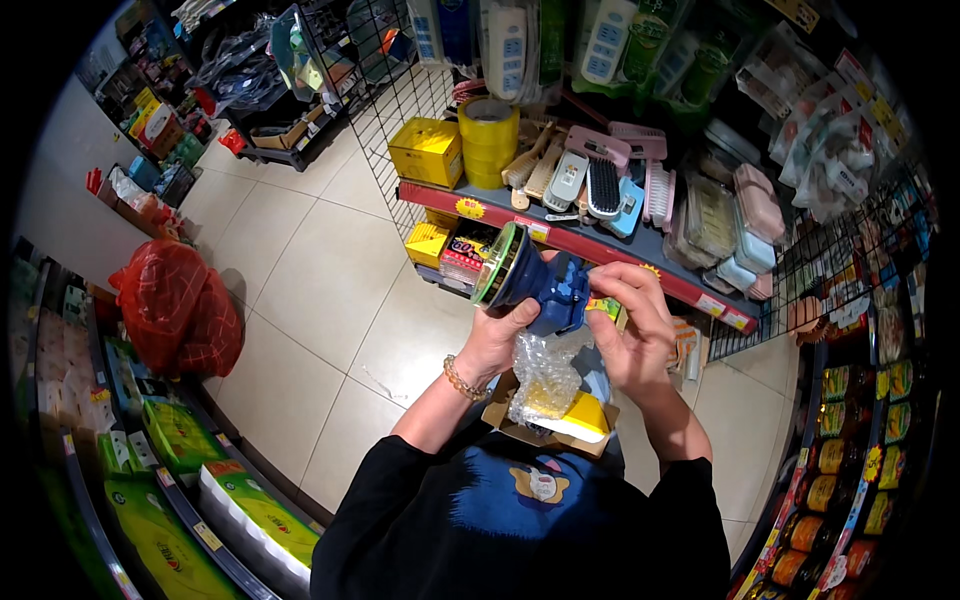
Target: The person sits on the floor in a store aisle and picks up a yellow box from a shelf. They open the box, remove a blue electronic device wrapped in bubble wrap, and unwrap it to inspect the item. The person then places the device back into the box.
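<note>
My left hand [495,337] grips a blue lamp [555,292], thumb on its near side. The lamp is tilted, with its clear, green-rimmed lens [500,264] facing left. At the lamp's rear end are the fingertips of my right hand [637,330], thumb and fingers bent; whether they pinch a part of it is unclear. A small colourful printed piece [604,307] shows between that hand and the lamp. Below, against my lap, sits an open cardboard box [506,412] with crumpled bubble wrap [547,375] and a yellow-and-white carton piece [585,416] in it.
Ahead stands a shelf [517,217] with brushes [604,187], yellow tape rolls [489,146] and plastic soap boxes [709,214]. Packaged power strips [506,56] hang above. A red plastic bag [180,307] is at left. Tissue packs [255,517] and jars [814,495] fill side shelves.
</note>
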Demonstrator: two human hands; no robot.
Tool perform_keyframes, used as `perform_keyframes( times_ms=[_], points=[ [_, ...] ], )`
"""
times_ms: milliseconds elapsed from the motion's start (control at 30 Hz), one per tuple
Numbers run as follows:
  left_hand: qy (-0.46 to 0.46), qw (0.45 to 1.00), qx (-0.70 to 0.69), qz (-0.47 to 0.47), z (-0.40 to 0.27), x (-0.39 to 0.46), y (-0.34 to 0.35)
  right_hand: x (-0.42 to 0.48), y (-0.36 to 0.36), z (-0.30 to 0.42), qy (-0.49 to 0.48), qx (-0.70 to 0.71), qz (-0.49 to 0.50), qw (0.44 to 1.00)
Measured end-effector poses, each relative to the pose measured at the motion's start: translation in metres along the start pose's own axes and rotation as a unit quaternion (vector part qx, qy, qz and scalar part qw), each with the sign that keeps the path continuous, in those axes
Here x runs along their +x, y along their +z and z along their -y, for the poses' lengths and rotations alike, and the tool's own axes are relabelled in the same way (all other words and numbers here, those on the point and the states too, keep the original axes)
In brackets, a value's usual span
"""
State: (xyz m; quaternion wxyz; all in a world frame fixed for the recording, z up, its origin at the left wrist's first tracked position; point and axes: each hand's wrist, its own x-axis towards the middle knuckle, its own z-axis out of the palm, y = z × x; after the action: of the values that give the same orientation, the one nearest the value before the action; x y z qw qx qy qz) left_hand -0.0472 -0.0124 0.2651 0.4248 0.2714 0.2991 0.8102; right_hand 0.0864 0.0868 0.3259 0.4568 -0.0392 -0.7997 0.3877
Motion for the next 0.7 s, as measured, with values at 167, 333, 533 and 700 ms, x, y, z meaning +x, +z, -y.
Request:
perform_keyframes(
  times_ms=[167,333,533,700],
  points=[
    [-0.019,0.999,-0.013,-0.036,0.000,-0.003,-0.002,0.005,0.000,-0.004,-0.110,-0.159,0.088,0.977],
    [-0.021,0.998,-0.023,-0.053,0.001,-0.001,-0.003,0.004,0.003,-0.008,0.039,-0.044,0.075,0.995],
    [-0.028,0.994,0.108,-0.008,-0.005,0.007,-0.001,-0.003,0.011,-0.042,0.288,0.280,0.096,0.911],
    [-0.068,0.981,0.176,0.042,-0.021,0.007,-0.009,-0.011,0.003,-0.063,0.389,0.499,0.036,0.774]
  ],
)
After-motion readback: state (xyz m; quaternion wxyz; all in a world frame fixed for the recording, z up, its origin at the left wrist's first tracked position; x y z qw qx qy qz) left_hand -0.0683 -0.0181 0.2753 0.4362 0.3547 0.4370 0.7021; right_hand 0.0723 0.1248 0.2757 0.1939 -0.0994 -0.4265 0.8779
